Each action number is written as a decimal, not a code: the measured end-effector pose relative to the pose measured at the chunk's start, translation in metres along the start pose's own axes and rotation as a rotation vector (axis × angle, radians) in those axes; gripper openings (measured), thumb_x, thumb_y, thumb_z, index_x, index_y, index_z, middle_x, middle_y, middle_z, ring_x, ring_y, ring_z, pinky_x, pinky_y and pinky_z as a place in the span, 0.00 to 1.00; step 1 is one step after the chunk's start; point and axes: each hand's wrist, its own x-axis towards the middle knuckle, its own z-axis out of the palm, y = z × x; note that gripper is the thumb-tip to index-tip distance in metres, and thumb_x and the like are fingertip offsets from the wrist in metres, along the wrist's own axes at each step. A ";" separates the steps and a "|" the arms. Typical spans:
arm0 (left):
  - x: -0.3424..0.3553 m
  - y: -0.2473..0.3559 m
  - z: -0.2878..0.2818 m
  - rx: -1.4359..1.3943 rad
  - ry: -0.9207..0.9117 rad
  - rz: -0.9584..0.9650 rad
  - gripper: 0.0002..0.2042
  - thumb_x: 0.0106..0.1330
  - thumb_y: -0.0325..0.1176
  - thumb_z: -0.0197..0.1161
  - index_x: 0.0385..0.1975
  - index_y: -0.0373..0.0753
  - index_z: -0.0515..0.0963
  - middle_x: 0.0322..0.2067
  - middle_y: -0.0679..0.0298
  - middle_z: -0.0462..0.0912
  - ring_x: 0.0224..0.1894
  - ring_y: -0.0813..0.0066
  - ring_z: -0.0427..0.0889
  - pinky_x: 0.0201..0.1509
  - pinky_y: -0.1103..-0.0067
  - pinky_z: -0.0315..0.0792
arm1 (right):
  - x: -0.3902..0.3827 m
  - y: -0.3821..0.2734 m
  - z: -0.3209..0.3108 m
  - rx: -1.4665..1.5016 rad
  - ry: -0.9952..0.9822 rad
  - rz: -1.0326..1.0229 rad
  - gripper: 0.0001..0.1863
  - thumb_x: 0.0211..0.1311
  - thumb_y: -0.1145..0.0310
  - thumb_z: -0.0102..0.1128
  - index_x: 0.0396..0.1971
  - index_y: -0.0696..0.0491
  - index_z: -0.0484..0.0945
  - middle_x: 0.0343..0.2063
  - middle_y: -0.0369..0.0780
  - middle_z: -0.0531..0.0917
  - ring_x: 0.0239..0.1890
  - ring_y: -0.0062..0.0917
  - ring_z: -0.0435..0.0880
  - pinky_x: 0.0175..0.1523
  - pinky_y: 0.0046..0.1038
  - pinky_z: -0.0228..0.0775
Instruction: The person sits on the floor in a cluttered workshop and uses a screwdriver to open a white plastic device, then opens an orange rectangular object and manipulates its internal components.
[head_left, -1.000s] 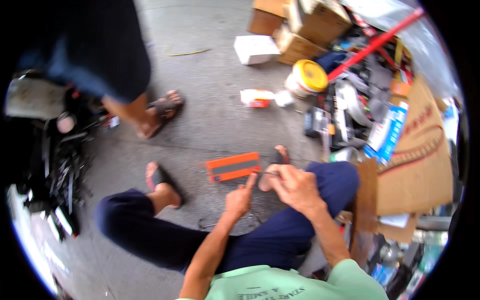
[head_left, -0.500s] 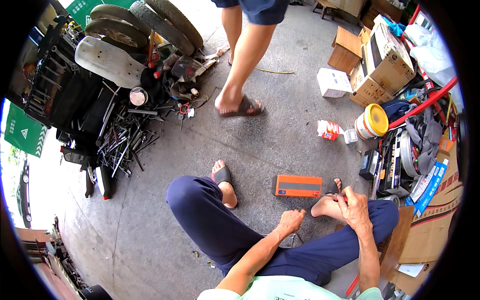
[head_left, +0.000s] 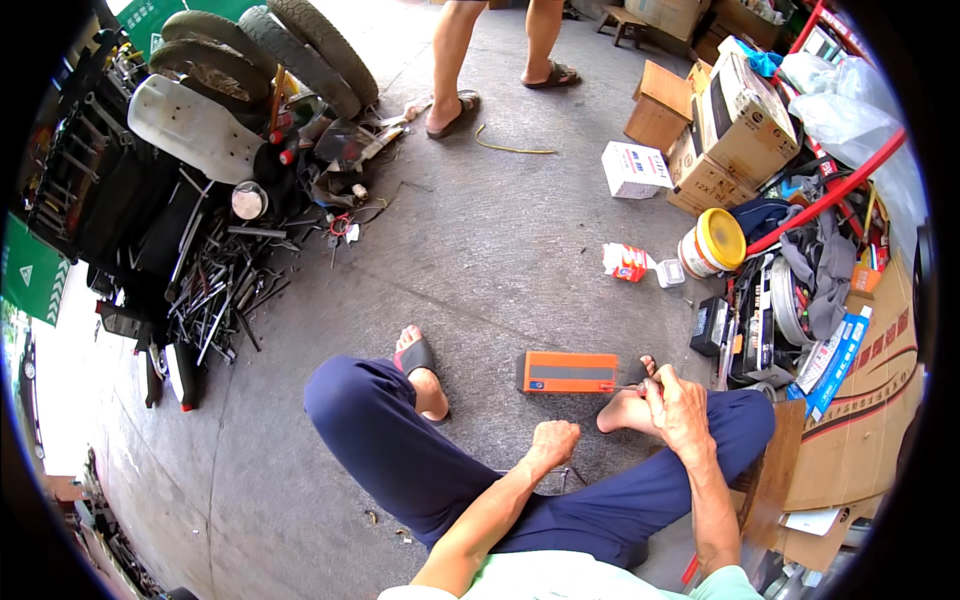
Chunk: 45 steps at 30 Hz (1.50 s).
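Note:
My right hand is closed around a screwdriver, its thin metal shaft pointing left. The shaft's tip meets the right end of an orange box-shaped device with a dark grey strip along its top. That device lies on the ground between my feet. Nearer to me, just below the device and apart from it, my left hand is curled into a fist; what it holds, if anything, is hidden. Under my left wrist, thin metal legs show in part.
Loose metal tools are heaped at left, near old tyres. At right stand a yellow-lidded bucket, cardboard boxes, a black battery-like block and a red-and-white packet. Another person's legs are at the back.
The other person has stepped farther back. The whole view has shifted slightly, moving the scene left. My right hand still has the screwdriver at the orange device, and my left hand stays curled.

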 end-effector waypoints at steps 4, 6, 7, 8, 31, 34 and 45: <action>-0.009 0.004 -0.047 0.043 0.007 0.090 0.09 0.57 0.29 0.54 0.38 0.39 0.76 0.29 0.55 0.82 0.35 0.57 0.83 0.36 0.65 0.77 | 0.003 0.003 -0.020 0.107 -0.126 -0.135 0.05 0.55 0.71 0.55 0.29 0.55 0.71 0.24 0.45 0.78 0.28 0.41 0.80 0.34 0.37 0.72; -0.027 0.006 -0.106 0.166 0.066 0.098 0.09 0.58 0.32 0.56 0.37 0.40 0.75 0.27 0.58 0.82 0.31 0.57 0.83 0.32 0.66 0.77 | 0.002 0.006 -0.023 0.101 -0.223 -0.227 0.07 0.49 0.74 0.55 0.30 0.55 0.70 0.27 0.45 0.74 0.37 0.42 0.76 0.48 0.37 0.68; -0.037 -0.008 -0.126 0.232 0.175 0.150 0.08 0.58 0.33 0.57 0.35 0.40 0.74 0.22 0.60 0.81 0.27 0.61 0.83 0.26 0.69 0.77 | 0.005 0.009 -0.021 0.106 -0.209 -0.301 0.08 0.48 0.75 0.55 0.30 0.55 0.70 0.29 0.45 0.72 0.39 0.42 0.75 0.53 0.38 0.64; -0.052 -0.013 -0.161 0.354 0.297 0.158 0.07 0.56 0.33 0.58 0.33 0.40 0.74 0.18 0.62 0.78 0.23 0.65 0.82 0.21 0.71 0.76 | 0.009 0.012 -0.020 0.165 -0.220 -0.330 0.08 0.48 0.76 0.54 0.30 0.56 0.69 0.31 0.46 0.72 0.39 0.42 0.74 0.52 0.38 0.64; -0.120 -0.055 -0.323 0.153 0.460 -0.170 0.19 0.55 0.31 0.63 0.48 0.33 0.74 0.33 0.52 0.79 0.38 0.56 0.78 0.43 0.70 0.70 | 0.009 0.005 -0.015 -0.021 -0.108 -0.041 0.13 0.54 0.70 0.59 0.38 0.57 0.69 0.32 0.46 0.78 0.35 0.40 0.80 0.35 0.36 0.73; -0.120 -0.059 -0.323 0.137 0.468 -0.175 0.19 0.55 0.31 0.63 0.48 0.33 0.74 0.33 0.52 0.79 0.37 0.57 0.78 0.43 0.70 0.70 | 0.009 0.000 -0.016 -0.001 -0.093 -0.061 0.15 0.52 0.70 0.59 0.39 0.58 0.69 0.36 0.46 0.76 0.37 0.39 0.80 0.35 0.35 0.73; -0.133 -0.075 -0.312 0.150 0.469 -0.277 0.21 0.54 0.32 0.65 0.49 0.36 0.74 0.36 0.54 0.79 0.40 0.59 0.77 0.46 0.71 0.69 | -0.001 -0.003 -0.009 -0.013 -0.040 0.026 0.14 0.53 0.69 0.60 0.39 0.57 0.70 0.33 0.46 0.76 0.33 0.39 0.80 0.35 0.34 0.72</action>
